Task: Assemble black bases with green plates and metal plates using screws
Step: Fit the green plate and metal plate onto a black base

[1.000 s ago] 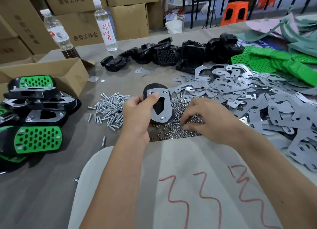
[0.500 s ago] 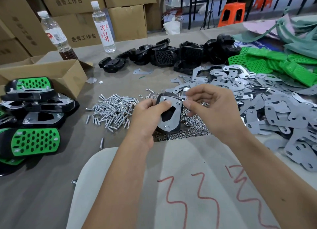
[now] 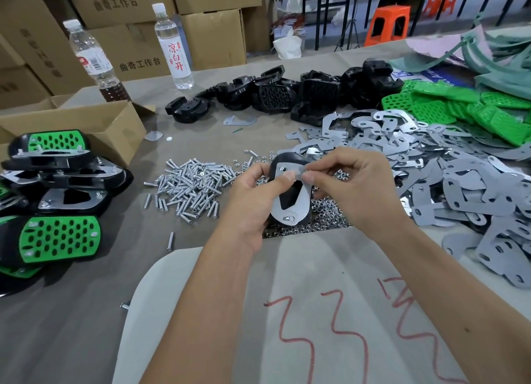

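left hand (image 3: 253, 199): gripping the black base (image 3: 290, 192), held up over the nut pile (image 3: 321, 211) on the desk (image 3: 71, 326)
right hand (image 3: 353, 188): fingers pinched at the metal plate (image 3: 291, 194) top corner

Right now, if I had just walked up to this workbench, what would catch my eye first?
Probably the two hands at the centre: the left hand holds a black base with a metal plate on it, while the right hand pinches at its top edge. Next, the bright green plates heaped at the far right, and the glittering pile of screws left of the hands.
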The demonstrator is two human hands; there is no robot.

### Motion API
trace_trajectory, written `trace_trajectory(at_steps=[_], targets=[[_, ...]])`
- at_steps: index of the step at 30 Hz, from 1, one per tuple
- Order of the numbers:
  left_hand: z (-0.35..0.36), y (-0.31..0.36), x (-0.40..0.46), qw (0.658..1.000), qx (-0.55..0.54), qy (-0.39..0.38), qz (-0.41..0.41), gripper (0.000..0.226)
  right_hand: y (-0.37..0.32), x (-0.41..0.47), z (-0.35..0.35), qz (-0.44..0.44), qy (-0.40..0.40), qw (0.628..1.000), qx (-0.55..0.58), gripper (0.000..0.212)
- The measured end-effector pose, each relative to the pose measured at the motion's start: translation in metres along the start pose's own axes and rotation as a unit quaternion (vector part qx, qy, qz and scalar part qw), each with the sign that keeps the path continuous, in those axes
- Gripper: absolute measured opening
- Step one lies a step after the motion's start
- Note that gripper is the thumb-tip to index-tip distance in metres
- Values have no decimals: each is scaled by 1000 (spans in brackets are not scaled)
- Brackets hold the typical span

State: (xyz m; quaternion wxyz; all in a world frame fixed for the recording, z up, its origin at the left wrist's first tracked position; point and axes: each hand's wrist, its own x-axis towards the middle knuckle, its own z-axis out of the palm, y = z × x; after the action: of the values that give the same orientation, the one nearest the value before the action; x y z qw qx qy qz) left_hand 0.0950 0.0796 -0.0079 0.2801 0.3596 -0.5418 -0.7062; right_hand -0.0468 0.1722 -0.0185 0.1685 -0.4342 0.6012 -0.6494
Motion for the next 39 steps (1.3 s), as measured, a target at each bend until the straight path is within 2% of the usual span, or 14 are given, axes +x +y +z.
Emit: trace_trajectory(at_steps=[3, 8, 11, 16, 19, 22, 29, 36, 39], targets=[[1, 0, 0, 1000, 3, 9, 0, 21, 1, 0, 1, -8, -4, 1000, 1, 11], [3, 0, 1, 1000, 8, 16, 11, 20, 0, 3, -5, -15, -66, 998, 14, 19], [5, -2, 1, 999, 30, 15, 27, 14, 1, 2, -6, -18, -54, 998, -25, 12], [7, -2, 0, 998, 43, 22, 46, 3, -1, -2, -1, -60, -11, 993, -101, 19], [8, -2, 0, 997, 38, 43, 56, 4, -3, -2, 0, -73, -14, 992, -98, 19], [8, -2, 2, 996, 37, 63, 60, 5, -2, 0, 1, -65, -49, 993, -86, 7], [8, -1, 4, 995, 35, 75, 54, 1, 2, 5, -2, -60, -80, 993, -60, 15], [11, 0, 6, 995, 19, 80, 50, 14, 2, 4, 0, -82, -37, 994, -59, 20], [10, 1, 5, 996, 10, 74, 47, 16, 3, 6, -2, -87, -53, 993, -61, 19]])
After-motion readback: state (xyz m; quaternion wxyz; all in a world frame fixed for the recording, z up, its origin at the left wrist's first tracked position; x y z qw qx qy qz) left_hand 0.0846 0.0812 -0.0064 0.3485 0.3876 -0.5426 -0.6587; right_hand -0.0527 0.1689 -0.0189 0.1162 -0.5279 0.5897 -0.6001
